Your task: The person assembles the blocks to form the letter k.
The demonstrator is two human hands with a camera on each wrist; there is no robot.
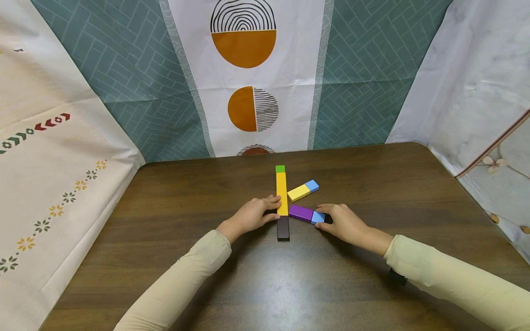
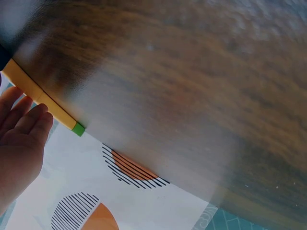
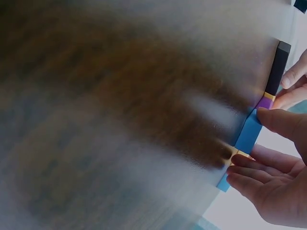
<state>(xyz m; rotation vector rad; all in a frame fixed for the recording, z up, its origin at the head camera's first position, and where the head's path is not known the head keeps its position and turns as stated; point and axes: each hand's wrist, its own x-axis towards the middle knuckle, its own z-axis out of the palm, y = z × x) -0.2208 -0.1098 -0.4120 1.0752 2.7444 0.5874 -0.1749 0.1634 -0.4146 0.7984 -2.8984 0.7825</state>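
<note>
A straight row of blocks runs away from me in the head view: a black block [image 1: 283, 228] nearest, orange-yellow blocks [image 1: 281, 191] in the middle, a green block [image 1: 280, 168] at the far end. My left hand [image 1: 256, 214] lies left of this row, fairly straight fingers touching the orange-yellow part and thumb near its joint with the black block. Slanting off to the right is a purple block [image 1: 301, 213], with a light blue block [image 1: 318, 217] at its outer end. My right hand [image 1: 343, 221] pinches that blue block between thumb and fingers, also seen in the right wrist view.
Behind the purple block, a pale yellow block [image 1: 299, 193] and another blue block [image 1: 312, 185] lie end to end on a slant. All rest on a dark wooden table [image 1: 186, 276]. Patterned cloth [image 1: 256, 78] hangs behind the far edge.
</note>
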